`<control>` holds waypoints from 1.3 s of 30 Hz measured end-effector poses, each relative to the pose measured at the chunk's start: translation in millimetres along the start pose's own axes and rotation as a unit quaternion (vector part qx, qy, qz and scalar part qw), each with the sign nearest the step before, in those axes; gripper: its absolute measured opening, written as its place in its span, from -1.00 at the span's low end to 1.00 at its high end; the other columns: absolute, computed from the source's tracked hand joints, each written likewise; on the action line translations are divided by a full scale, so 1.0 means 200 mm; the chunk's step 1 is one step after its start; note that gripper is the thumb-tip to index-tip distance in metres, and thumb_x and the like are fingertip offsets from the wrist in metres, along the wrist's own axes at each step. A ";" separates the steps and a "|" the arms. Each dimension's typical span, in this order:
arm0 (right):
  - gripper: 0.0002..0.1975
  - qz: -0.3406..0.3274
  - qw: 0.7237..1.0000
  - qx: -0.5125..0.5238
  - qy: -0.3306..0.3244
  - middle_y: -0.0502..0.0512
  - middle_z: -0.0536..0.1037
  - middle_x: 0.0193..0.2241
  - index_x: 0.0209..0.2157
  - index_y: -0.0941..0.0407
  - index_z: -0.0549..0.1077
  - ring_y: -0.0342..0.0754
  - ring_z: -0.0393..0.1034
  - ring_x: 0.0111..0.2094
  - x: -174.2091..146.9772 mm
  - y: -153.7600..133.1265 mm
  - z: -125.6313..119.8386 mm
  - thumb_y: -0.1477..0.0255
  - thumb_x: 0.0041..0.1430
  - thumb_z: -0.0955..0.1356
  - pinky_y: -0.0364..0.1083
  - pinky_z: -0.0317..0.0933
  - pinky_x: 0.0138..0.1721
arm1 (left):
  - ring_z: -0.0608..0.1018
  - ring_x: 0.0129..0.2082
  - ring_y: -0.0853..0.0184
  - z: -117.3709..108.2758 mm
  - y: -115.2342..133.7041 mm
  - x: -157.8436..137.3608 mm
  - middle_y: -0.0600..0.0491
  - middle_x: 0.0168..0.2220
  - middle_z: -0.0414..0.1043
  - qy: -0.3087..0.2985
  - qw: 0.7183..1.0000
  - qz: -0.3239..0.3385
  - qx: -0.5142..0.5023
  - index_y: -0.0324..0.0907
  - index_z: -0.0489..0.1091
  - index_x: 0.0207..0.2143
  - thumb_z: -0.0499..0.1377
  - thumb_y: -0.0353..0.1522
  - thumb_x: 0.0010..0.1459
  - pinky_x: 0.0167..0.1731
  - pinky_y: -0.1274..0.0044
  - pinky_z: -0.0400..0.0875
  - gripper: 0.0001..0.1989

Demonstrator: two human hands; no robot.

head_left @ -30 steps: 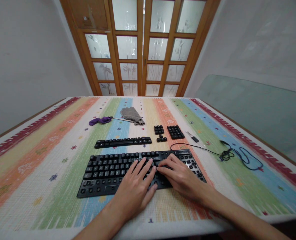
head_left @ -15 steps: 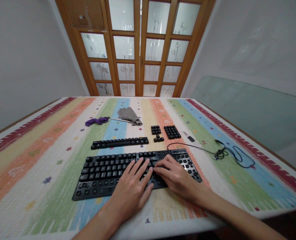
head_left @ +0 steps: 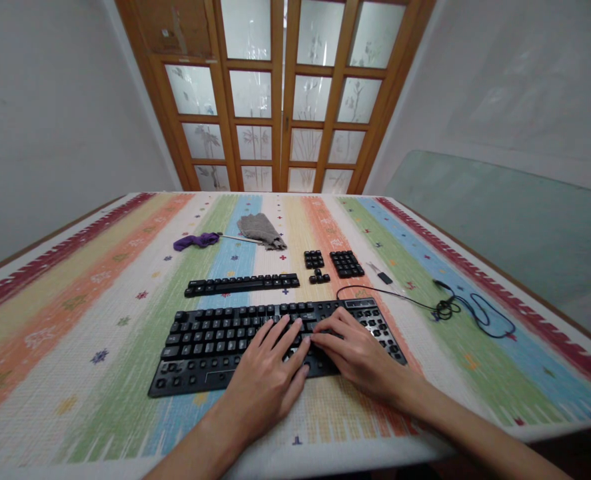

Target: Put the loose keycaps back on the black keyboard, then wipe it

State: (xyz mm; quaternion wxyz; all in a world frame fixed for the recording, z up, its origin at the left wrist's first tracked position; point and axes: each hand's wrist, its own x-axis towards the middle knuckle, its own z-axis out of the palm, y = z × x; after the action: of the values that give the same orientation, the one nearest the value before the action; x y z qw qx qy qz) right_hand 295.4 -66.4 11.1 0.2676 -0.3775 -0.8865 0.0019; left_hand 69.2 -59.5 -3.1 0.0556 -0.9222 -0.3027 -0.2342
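Note:
A black keyboard point(head_left: 202, 333) lies in front of me, with keycaps on its upper left rows and bare key sockets along its bottom row and right-hand block. My left hand point(head_left: 270, 367) rests over its middle, palm down, fingers stretched and spread on the keys. Just to the right, my right hand point(head_left: 352, 347) has its fingertips pinched together low on the keyboard, close to the left fingertips. Whatever is between those fingers is hidden. Behind the keyboard sit a row of loose keycaps point(head_left: 242, 285), two small groups of keycaps point(head_left: 314, 259) and a number-pad block of keycaps point(head_left: 346, 264).
A striped tablecloth point(head_left: 125, 360) covers the table. The keyboard's coiled cable point(head_left: 445, 308) lies to the right, near a small black keycap puller point(head_left: 384, 277) with wire ends. Farther back are a grey cloth point(head_left: 261, 230) and a purple cloth-wrapped stick point(head_left: 195, 241).
The view has shifted slightly, so everything appears a little to the right. Both hands keep nearly the same place and pose on the keyboard.

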 end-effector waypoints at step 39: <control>-0.78 0.027 0.999 -0.010 -0.024 0.14 0.47 -0.41 -0.39 0.18 0.54 0.01 0.24 -0.29 0.03 -0.04 0.01 0.52 0.29 0.28 0.02 0.19 -0.22 | 0.23 0.35 0.10 0.10 0.01 -0.03 -0.16 0.32 0.21 -0.022 0.999 0.026 0.005 -0.26 0.23 0.25 -0.01 -0.17 0.42 0.29 0.20 0.17 -0.51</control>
State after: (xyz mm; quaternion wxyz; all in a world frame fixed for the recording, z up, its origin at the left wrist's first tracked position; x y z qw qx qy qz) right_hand 286.3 -69.0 14.2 0.2418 -0.4035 -0.8824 0.0091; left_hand 72.8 -59.5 -23.4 0.0597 -0.9344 -0.2809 -0.2109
